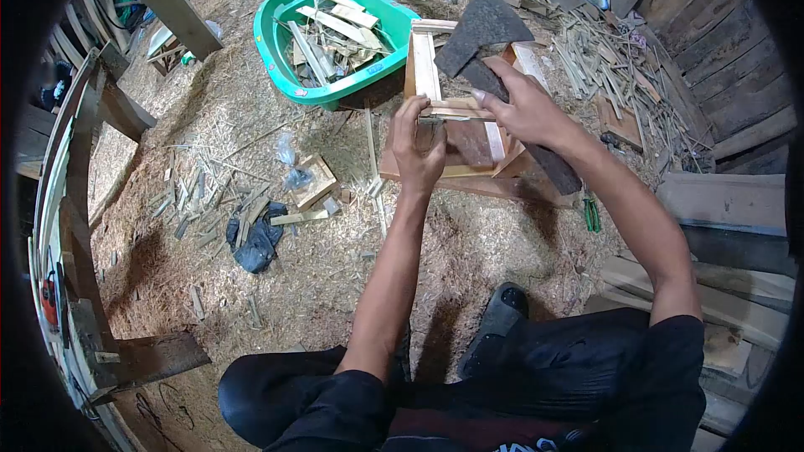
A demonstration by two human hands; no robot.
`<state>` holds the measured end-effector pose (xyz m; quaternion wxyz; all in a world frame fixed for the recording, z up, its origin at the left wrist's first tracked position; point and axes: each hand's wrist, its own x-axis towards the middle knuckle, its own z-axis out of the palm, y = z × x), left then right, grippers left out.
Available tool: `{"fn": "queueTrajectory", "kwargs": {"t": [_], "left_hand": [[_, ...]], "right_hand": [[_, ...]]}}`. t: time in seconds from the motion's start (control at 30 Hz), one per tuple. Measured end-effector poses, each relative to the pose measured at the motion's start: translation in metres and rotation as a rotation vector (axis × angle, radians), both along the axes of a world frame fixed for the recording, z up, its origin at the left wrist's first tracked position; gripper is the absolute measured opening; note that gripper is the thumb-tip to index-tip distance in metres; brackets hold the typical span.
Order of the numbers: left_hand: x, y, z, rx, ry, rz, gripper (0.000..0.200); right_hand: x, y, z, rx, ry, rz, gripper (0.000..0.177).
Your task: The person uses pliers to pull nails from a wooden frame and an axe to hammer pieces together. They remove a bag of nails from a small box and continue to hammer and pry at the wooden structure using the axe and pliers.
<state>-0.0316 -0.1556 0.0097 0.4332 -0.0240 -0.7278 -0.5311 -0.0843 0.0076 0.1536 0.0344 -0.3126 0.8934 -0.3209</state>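
Wooden frame [424, 63]: upper centre of frame, on plank over sawdust floor [276, 285], just right of green tub [272, 42] of offcuts.

Left hand [419, 151]: grip pinched on slat [456, 107] laid across frame's near end.

Right hand [528, 109]: grip clenched round hatchet [486, 21] handle, close under head; head hangs above frame.

Handling, by look:
- Frame light, stiff; thin rails likely to split at ends. Hold by side rail, fingers clear of slat ends.
- Hatchet head-heavy, edge sharp. Hold close under head for control.
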Motion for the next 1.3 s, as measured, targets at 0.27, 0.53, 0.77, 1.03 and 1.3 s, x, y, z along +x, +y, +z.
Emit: {"fn": "queueTrajectory", "kwargs": {"t": [0.27,0.53,0.77,1.03,1.3], "left_hand": [[-0.001,-0.002,0.0,-0.004,0.052,-0.04,0.057],[-0.002,-0.002,-0.003,0.035,0.046,-0.066,0.057],[-0.002,-0.001,-0.002,0.017,0.043,-0.041,0.056],[-0.005,0.0,-0.007,0.015,0.05,-0.04,0.056],[-0.005,0.008,-0.008,0.315,0.018,-0.17,0.064]], "right_hand": [[0.021,-0.013,0.011,0.018,0.021,0.04,0.042],[0.02,-0.017,0.008,0.173,0.144,0.089,0.026],[0.02,-0.02,0.012,-0.007,0.2,0.057,0.034],[0.021,-0.017,0.021,0.014,0.081,0.008,0.039],[0.018,-0.015,0.013,0.08,0.103,0.031,0.045]]}}
